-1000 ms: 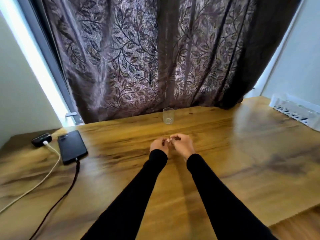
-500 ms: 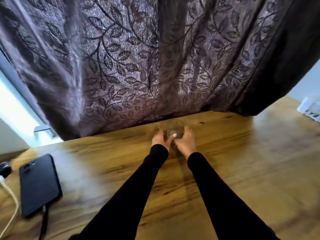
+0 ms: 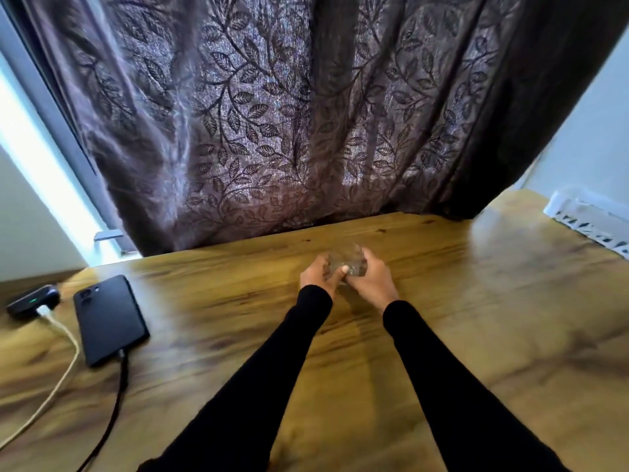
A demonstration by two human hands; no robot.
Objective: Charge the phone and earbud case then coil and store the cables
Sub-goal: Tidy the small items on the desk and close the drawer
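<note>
Earbud case (image 3: 32, 300), dark with a small green light on its top, lies at the far left edge of the frame on the wooden table (image 3: 476, 335); a white cable (image 3: 64, 366) is plugged into its near end and runs down toward the lower left corner of the frame. Just right of the case, apart from it, the black phone (image 3: 109, 318) lies flat with its back and camera lenses facing up. A black cable (image 3: 114, 403) is plugged into the phone's near end and runs down to the bottom edge of the frame, beside the white cable without crossing it in view. At the centre of the frame, two arms in black sleeves (image 3: 258, 379) reach forward over the table. The left hand (image 3: 318, 274) curls its fingers round the left side of a small clear glass (image 3: 347, 260), with the thumb laid across the glass front. The right hand (image 3: 372, 279) grips the right side of the same glass, fingers wrapped round its far side. The glass is blurred, and whether it rests on the table or is lifted cannot be told. Behind the table, filling the upper part of the frame, hangs a dark curtain (image 3: 289, 114) with a leaf pattern. At the right edge of the frame, a white basket (image 3: 585, 219) with a pierced wall sits on the table, well apart from the hands.
</note>
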